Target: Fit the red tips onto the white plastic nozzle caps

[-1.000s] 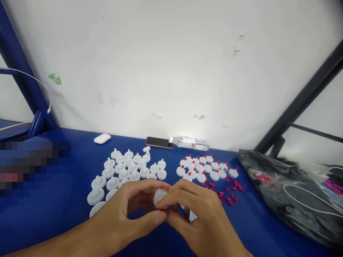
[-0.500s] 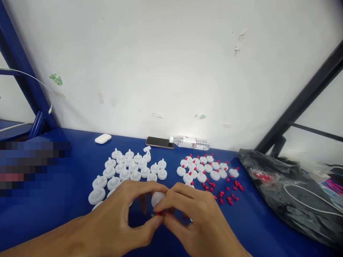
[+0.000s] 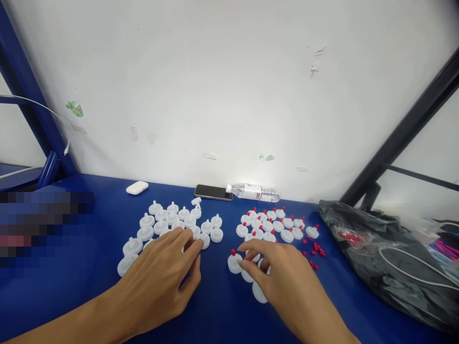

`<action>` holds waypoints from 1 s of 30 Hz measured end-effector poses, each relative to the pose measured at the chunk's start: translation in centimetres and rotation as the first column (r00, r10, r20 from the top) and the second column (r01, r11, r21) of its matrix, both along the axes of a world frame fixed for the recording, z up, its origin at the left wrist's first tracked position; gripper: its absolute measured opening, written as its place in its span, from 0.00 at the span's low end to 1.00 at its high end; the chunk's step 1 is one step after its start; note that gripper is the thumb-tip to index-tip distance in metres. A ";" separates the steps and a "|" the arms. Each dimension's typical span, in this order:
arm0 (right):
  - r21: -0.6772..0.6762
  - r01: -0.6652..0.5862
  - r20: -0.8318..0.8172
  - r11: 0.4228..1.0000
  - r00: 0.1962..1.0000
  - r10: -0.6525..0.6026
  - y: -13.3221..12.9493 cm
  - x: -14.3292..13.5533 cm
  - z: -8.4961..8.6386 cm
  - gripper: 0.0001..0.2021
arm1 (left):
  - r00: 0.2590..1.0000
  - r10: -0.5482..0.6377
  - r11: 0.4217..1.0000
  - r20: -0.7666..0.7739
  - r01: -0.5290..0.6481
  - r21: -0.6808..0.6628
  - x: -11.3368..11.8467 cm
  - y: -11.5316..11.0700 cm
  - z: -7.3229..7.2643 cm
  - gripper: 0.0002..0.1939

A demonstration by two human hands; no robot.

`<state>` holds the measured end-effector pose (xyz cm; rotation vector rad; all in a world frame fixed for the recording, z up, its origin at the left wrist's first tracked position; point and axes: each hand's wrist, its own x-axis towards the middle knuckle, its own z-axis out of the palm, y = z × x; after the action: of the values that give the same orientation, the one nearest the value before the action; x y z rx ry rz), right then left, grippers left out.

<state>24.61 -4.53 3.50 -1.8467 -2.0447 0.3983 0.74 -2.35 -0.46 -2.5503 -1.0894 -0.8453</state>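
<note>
At the far left corner of the blue worktop, a white cable hung down beside the blue frame. A white rounded case lay close to the far edge, toward that corner. Nearer, left of the middle, stood a loose group of white discs, their white stems bare and mostly pointing up; a small white piece lay at the back of the group. The left hand was over the near side of these discs, palm down, fingers bent and thumb drawn in below the forefinger; its fingertips were partly hidden, so whether it had hold of a disc could not be told. Along the middle of the far edge lay a dark phone, with the neck of a clear bottle against its right end. Right of the middle stood red-tipped discs. The right hand was at their near side, thumb and forefinger parted, nothing visible between the tips, just beside one red-tipped disc. Loose red caps lay beyond its wrist, and a dark plastic bag covered the right edge.
</note>
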 end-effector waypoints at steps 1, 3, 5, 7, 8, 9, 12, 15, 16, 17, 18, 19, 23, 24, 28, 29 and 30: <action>0.039 0.009 -0.027 0.999 1.000 -0.008 -0.2 0.4 0.1 0.07 | 1.000 0.015 1.000 -0.008 -0.014 0.024 0.0 0.0 0.0 0.12; 0.142 0.058 -0.080 0.988 0.996 -0.047 -0.5 1.5 0.4 0.08 | 0.999 0.049 0.997 -0.018 -0.047 0.067 0.0 0.1 0.1 0.12; 0.237 0.143 -0.116 0.961 0.986 -0.119 -0.8 3.2 0.8 0.13 | 0.998 0.064 0.995 -0.026 -0.062 0.075 -0.1 0.3 -0.1 0.13; 0.268 0.228 -0.108 0.936 0.973 -0.206 -1.0 5.1 1.3 0.17 | 0.998 0.054 0.997 -0.040 -0.052 0.051 -0.4 0.5 -0.6 0.18; 0.254 0.260 -0.079 0.932 0.965 -0.248 -1.0 6.2 1.4 0.19 | 0.998 0.045 0.998 -0.054 -0.043 0.035 -0.5 0.5 -0.9 0.21; 0.231 0.284 -0.038 0.931 0.958 -0.283 -1.0 7.3 1.4 0.21 | 0.997 0.033 0.999 -0.073 -0.032 0.021 -0.7 0.6 -1.2 0.24; 0.096 0.292 0.088 0.952 0.950 -0.300 -1.1 10.4 0.7 0.18 | 0.993 -0.015 1.000 -0.121 0.013 -0.018 -1.0 0.5 -1.8 0.26; -0.078 0.277 0.156 0.958 0.952 -0.263 -0.9 12.3 -0.7 0.10 | 0.993 -0.080 0.996 -0.091 0.077 -0.035 -0.7 0.6 -1.5 0.22; -0.112 0.271 0.167 0.956 0.954 -0.250 -0.8 12.5 -1.2 0.11 | 0.992 -0.102 0.994 -0.072 0.100 -0.036 -0.6 0.7 -1.3 0.20; -0.133 0.261 0.173 0.956 0.956 -0.237 -0.6 12.6 -1.5 0.12 | 0.991 -0.124 0.992 -0.055 0.123 -0.030 -0.4 0.8 -1.1 0.18; -0.143 0.249 0.173 0.958 0.959 -0.224 -0.4 12.6 -1.7 0.12 | 0.989 -0.144 0.989 -0.043 0.143 -0.023 -0.3 0.8 -1.0 0.17; -0.153 0.241 0.171 0.958 0.962 -0.214 -0.1 12.5 -1.8 0.11 | 0.986 -0.160 0.987 -0.038 0.160 -0.015 -0.2 0.9 -0.9 0.16; -0.235 0.242 0.158 0.941 0.965 -0.209 0.9 11.6 -1.5 0.08 | 0.987 -0.145 0.989 -0.072 0.147 0.023 -0.2 1.0 -1.4 0.15; -0.244 0.249 0.160 0.937 0.964 -0.214 1.1 11.5 -1.4 0.07 | 0.987 -0.129 0.991 -0.095 0.132 0.024 -0.3 1.0 -1.6 0.15; -0.214 0.223 0.160 0.951 0.968 -0.191 1.2 11.1 -1.2 0.07 | 0.988 -0.094 0.994 -0.122 0.087 -0.058 -0.6 1.1 -2.4 0.14; -0.206 0.211 0.158 0.955 0.971 -0.180 1.1 11.1 -1.3 0.07 | 0.988 -0.095 0.992 -0.120 0.083 -0.098 -0.6 1.1 -2.5 0.14; -0.202 0.202 0.156 0.958 0.973 -0.172 1.1 11.1 -1.3 0.07 | 0.988 -0.101 0.988 -0.119 0.085 -0.132 -0.6 1.1 -2.5 0.14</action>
<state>35.66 -3.42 2.16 -2.2349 -1.9531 0.4692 0.16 -1.23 -2.95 -2.7359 -1.0229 -0.6455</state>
